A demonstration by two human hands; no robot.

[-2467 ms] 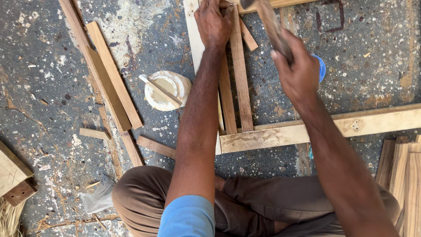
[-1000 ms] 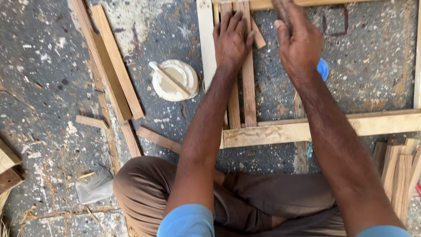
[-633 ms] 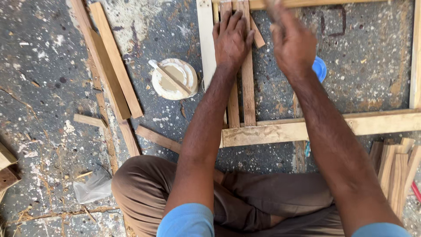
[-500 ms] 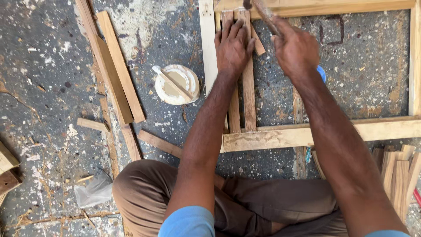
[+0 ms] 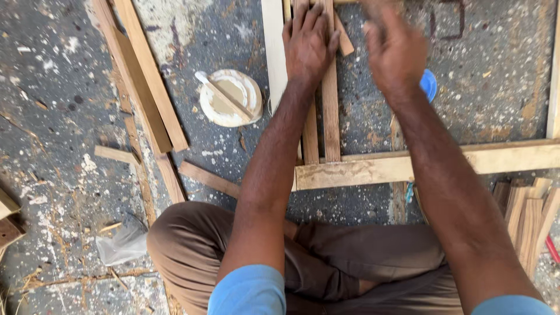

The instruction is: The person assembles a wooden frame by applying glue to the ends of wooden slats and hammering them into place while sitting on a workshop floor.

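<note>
Head view: left hand (image 5: pixel 309 44) at 12 o'clock lies flat, fingers spread, pressing two upright slats (image 5: pixel 329 111) side by side inside a wooden frame. Slats' lower ends butt the bottom rail (image 5: pixel 420 166); pale left stile (image 5: pixel 274 52) sits just beside them. Right hand (image 5: pixel 394 49) is raised at 1 o'clock, motion-blurred; can't tell what it holds or how closed it is. Judgement: two slats placed, rest of the frame bay toward 3 o'clock unfilled. Spare slats (image 5: pixel 528 219) stacked at 4 o'clock. White dish with stick (image 5: pixel 230 98) at 10 o'clock, long boards (image 5: pixel 143 81) beyond it.
</note>
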